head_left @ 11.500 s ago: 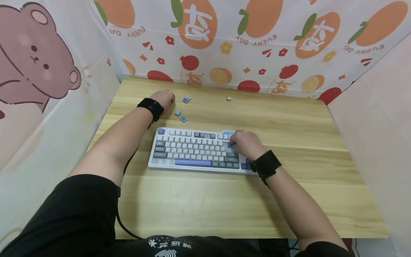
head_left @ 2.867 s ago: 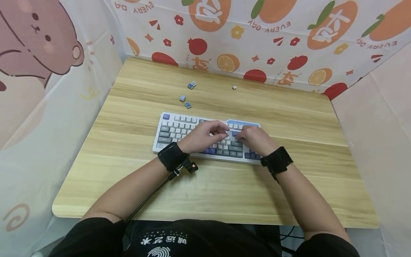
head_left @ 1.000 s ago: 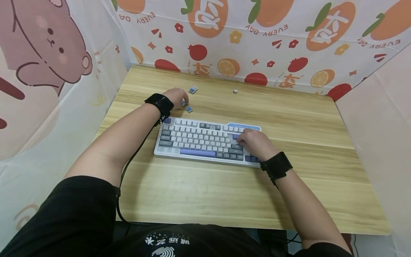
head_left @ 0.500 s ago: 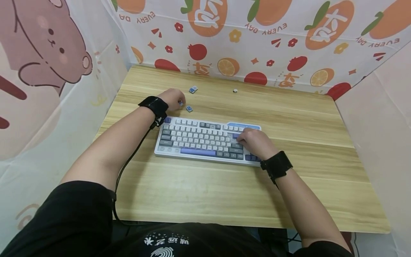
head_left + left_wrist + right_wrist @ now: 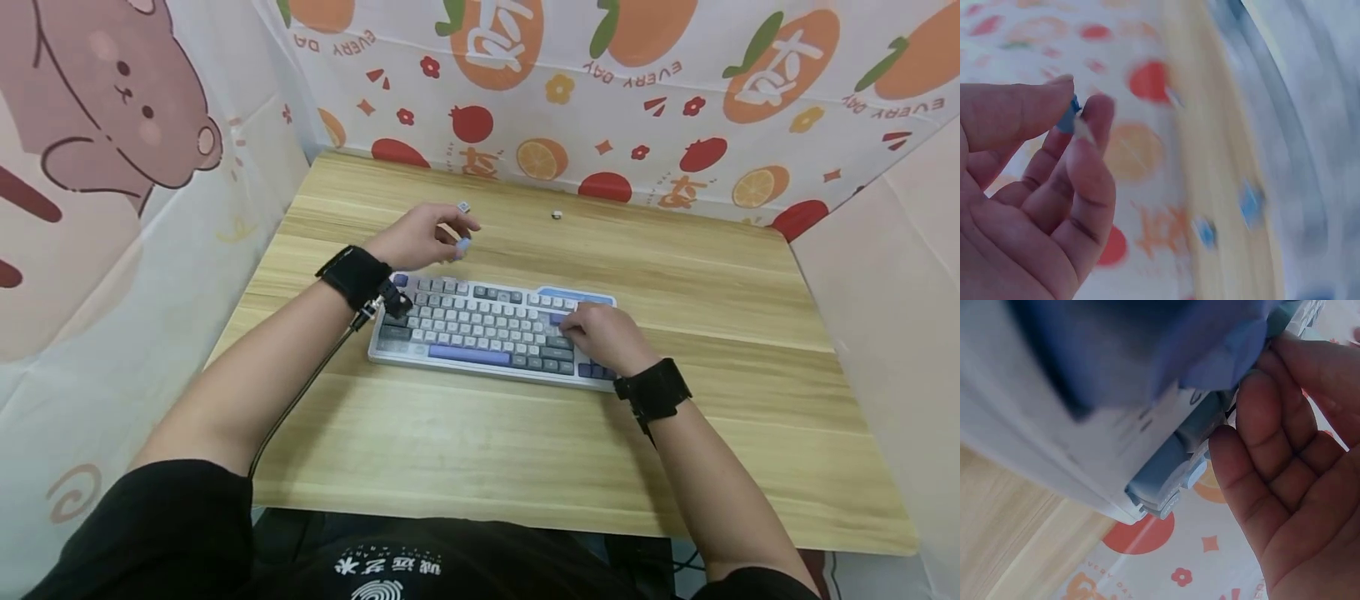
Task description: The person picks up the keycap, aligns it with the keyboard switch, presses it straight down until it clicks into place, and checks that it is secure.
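My left hand point(image 5: 423, 237) is raised over the table, behind the keyboard's left part. Between thumb and fingertips it pinches a small blue key switch point(image 5: 1067, 119). Small blue pieces point(image 5: 1250, 203) on the table blur in the left wrist view. At the keyboard's point(image 5: 480, 325) right part, my right hand point(image 5: 603, 337) rests with curled fingers among the keys. Close up in the right wrist view, its fingertips point(image 5: 1225, 440) sit against the sides of blue-grey keycaps point(image 5: 1160, 475); I cannot tell whether they pinch anything there.
A small white-and-dark piece point(image 5: 557, 215) lies near the table's back edge, with another small piece point(image 5: 464, 207) behind my left fingers. A printed cloth point(image 5: 558, 158) hangs behind the wooden table point(image 5: 480, 450). A cable point(image 5: 300, 396) runs along my left forearm.
My left hand, over the keyboard about three seconds ago, then reached the loose pieces. It has since picked one up and come rightward. My right hand stays at the keys.
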Demonstrator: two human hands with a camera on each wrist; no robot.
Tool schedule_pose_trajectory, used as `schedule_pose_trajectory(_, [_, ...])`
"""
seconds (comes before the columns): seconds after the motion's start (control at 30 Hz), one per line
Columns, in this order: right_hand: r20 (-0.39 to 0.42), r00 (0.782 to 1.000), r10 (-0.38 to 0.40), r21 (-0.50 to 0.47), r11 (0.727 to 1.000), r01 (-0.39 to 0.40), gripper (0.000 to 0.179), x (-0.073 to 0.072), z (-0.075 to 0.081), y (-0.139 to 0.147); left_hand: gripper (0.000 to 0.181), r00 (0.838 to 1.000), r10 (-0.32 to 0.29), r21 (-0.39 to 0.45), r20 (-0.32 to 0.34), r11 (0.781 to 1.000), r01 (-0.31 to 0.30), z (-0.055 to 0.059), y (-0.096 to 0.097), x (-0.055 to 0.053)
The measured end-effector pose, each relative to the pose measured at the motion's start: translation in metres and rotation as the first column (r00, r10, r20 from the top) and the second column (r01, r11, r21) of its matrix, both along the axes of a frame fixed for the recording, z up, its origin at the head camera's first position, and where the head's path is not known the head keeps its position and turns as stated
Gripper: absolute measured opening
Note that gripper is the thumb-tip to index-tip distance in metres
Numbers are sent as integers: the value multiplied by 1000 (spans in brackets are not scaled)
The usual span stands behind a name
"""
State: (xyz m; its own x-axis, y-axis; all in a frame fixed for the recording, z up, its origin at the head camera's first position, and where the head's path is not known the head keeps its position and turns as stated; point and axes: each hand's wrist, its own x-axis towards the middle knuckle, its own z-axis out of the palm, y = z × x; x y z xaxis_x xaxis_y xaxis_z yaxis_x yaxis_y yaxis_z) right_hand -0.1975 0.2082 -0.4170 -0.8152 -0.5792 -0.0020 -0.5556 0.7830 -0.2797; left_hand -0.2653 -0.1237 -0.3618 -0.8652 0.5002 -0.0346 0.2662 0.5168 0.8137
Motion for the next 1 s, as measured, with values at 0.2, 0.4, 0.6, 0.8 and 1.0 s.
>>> schedule_pose_trajectory(0.2, [13,999,-31,-14,999,32,14,2,1,1,39,996,-60,194,-59,978,70,14,25,39])
schedule_pose_trajectory(0.4, [51,997,-64,-74,995,67,15,6,6,-2,37,994,-65,258,-83,962,85,15,38,59])
schedule_pose_trajectory(0.6, [35,997,-66,-258,963,72,19,15,14,-11,37,994,-74,286,-79,954,94,5,42,66])
schedule_pose_trajectory(0.8, [-130,991,12,-471,879,-72,29,28,27,-29,42,993,-104,324,-57,939,116,-2,49,71])
schedule_pose_trajectory(1.0, [-232,971,57,-525,833,-175,38,35,30,-42,44,988,-151,413,20,902,130,-10,57,76])
